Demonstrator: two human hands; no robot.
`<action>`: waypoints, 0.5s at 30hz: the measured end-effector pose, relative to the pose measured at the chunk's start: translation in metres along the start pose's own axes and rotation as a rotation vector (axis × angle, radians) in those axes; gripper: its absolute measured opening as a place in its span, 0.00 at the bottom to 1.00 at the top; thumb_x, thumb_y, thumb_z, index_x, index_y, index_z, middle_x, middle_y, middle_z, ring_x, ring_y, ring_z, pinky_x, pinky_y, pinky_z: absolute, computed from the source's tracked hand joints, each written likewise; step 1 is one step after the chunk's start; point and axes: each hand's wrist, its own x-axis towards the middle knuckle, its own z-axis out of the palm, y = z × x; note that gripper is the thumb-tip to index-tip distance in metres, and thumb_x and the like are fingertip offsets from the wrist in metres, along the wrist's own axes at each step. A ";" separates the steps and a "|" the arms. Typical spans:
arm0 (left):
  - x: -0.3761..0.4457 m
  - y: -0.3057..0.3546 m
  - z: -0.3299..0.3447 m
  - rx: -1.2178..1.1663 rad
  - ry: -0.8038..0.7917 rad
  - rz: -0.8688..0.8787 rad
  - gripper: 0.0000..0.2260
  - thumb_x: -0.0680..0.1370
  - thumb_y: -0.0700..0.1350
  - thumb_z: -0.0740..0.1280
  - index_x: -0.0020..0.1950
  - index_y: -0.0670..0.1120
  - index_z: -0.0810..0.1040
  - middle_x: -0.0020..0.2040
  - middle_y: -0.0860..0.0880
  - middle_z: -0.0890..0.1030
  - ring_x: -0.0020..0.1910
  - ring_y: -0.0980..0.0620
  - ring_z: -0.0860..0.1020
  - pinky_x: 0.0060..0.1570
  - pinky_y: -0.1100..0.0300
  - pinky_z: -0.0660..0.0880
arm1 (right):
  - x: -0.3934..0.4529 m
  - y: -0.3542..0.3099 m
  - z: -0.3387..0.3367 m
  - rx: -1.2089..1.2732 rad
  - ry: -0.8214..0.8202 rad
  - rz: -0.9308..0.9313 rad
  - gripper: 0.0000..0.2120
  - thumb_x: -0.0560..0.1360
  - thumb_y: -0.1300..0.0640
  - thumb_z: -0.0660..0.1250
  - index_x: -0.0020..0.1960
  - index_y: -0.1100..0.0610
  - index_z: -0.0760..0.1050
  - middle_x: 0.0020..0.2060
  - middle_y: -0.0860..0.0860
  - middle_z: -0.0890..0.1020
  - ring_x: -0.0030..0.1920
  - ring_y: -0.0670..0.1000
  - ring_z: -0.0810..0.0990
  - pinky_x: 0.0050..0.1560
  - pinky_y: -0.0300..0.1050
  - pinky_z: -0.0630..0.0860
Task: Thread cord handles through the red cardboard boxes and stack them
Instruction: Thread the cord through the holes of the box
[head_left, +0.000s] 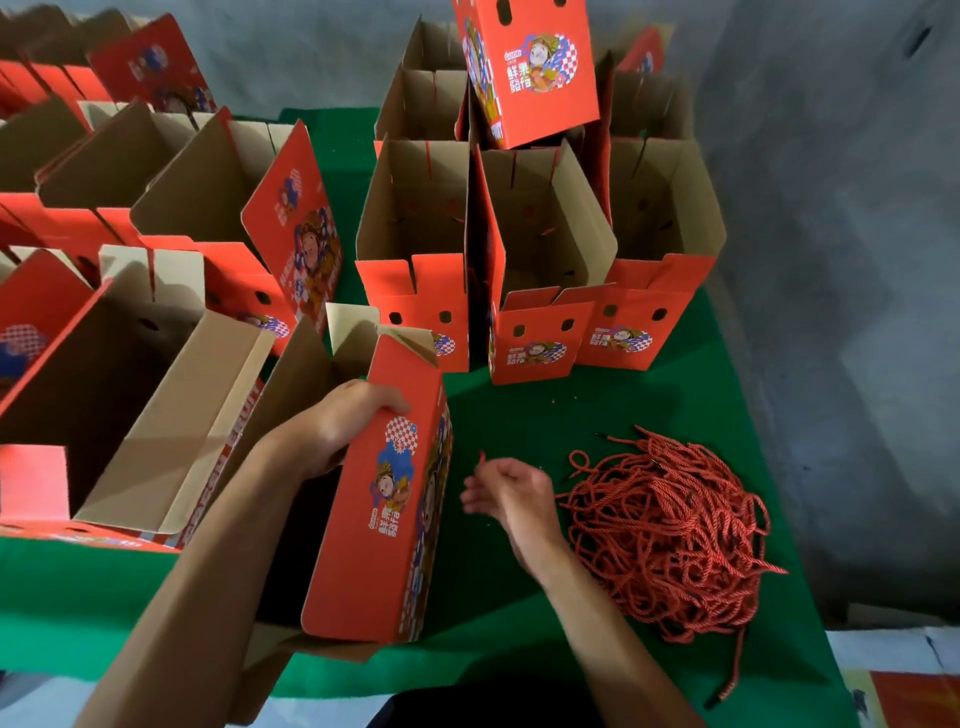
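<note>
Red cardboard box is standing at the lower centre of the frame, tilted, its long axis running up and down the frame, and the left hand is gripping its upper edge with fingers curled over the rim. Just to the right of that box, the right hand is hovering above the green tabletop, fingers loosely curled; a short red tip seems to be showing at the fingertips, though whether a cord is pinched there is too blurred to tell. The heap of red cords is lying further right, close beside the right wrist, so the right hand is the nearer one for picking cord and would then have to carry it leftward to the box. More opened boxes are standing at the upper centre, and others are crowding the left of the frame. Grey floor is filling the right side.
</note>
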 end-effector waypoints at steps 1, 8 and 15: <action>-0.001 0.002 0.002 0.006 0.000 -0.002 0.11 0.77 0.46 0.69 0.52 0.40 0.83 0.45 0.40 0.87 0.36 0.45 0.86 0.42 0.55 0.81 | 0.003 -0.008 0.005 0.068 0.012 -0.009 0.03 0.78 0.66 0.71 0.48 0.66 0.80 0.39 0.60 0.86 0.37 0.56 0.85 0.39 0.45 0.83; -0.003 0.004 0.006 0.024 0.008 -0.001 0.13 0.78 0.46 0.68 0.56 0.37 0.82 0.47 0.37 0.87 0.40 0.43 0.85 0.54 0.47 0.80 | 0.012 -0.026 0.035 0.097 0.018 -0.106 0.07 0.77 0.69 0.72 0.54 0.69 0.78 0.40 0.64 0.84 0.35 0.56 0.83 0.40 0.48 0.84; -0.003 0.005 0.010 -0.029 0.083 0.025 0.19 0.80 0.42 0.68 0.68 0.34 0.76 0.64 0.33 0.80 0.54 0.39 0.80 0.60 0.43 0.78 | 0.016 -0.028 0.041 0.105 0.047 -0.128 0.05 0.78 0.68 0.71 0.52 0.70 0.79 0.39 0.63 0.84 0.35 0.56 0.83 0.41 0.46 0.84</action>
